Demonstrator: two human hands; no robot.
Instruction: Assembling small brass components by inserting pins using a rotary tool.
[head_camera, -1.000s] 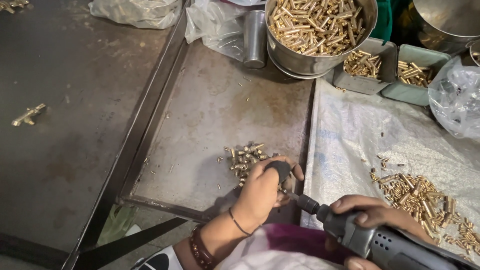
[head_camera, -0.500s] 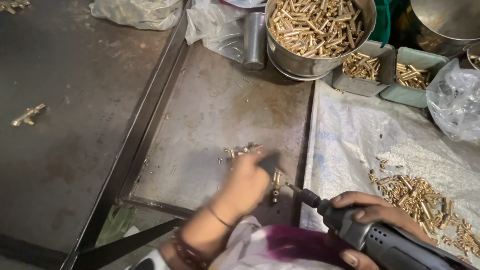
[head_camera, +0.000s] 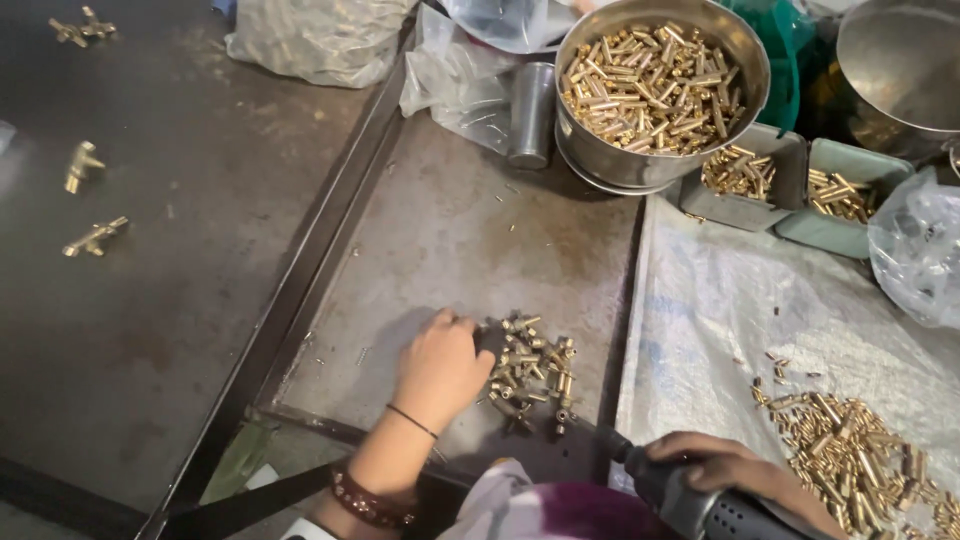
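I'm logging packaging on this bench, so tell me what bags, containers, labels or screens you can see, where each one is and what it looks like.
No labels, signs or screens show.
Clear plastic bag: top left, crumpled, filled.
Second clear bag: beside the steel bowl, crumpled.
Steel bowl: top centre, round, full of brass pieces.
Two small trays: right of the bowl, rectangular, grey-green, holding brass pieces.
Clear bag: right edge.

Soft, even light is falling from overhead, leaving the dark metal table (head_camera: 150, 300) dim while the brass pieces in the steel bowl (head_camera: 740, 60) are glinting brightly. The left hand (head_camera: 440, 370) is casting a faint shadow leftward. Plastic bags are catching mild glare; edges are bending slightly.
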